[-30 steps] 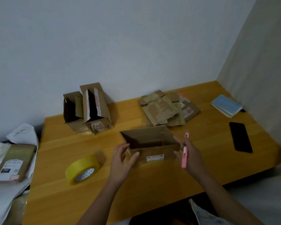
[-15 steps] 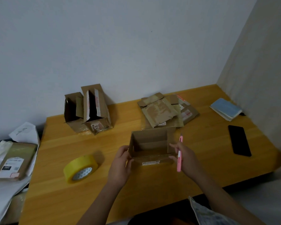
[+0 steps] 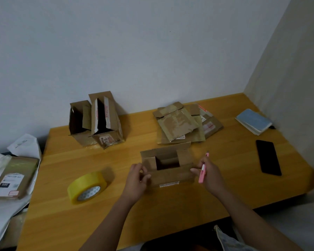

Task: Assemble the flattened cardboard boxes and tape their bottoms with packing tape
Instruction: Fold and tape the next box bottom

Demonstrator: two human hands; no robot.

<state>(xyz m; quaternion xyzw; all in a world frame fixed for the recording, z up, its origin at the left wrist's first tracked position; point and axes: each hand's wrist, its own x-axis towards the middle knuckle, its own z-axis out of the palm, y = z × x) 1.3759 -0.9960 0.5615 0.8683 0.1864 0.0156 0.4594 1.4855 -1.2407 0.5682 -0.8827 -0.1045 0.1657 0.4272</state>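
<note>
A small brown cardboard box [image 3: 170, 175] stands in the middle of the wooden table [image 3: 170, 211], its flaps partly folded over the dark opening. My left hand [image 3: 137, 182] pinches the box's left end. My right hand [image 3: 209, 175] touches the box's right end with its fingertips while gripping a pink utility knife [image 3: 202, 173]. A yellow roll of packing tape [image 3: 86, 187] lies to the left of my left hand. A pile of flattened boxes [image 3: 185, 122] lies behind the box. Two assembled boxes [image 3: 96, 122] stand at the back left.
A black phone [image 3: 268, 157] and a blue notebook [image 3: 254, 120] lie at the right of the table. Off the table's left edge sit a labelled brown parcel [image 3: 13, 178] and white plastic mailers [image 3: 24, 144]. Walls close in behind and on the right.
The box has been squared up and turned; its side and near flaps have folded inward over the opening. Both hands stayed at its ends, the right one still with the knife.
</note>
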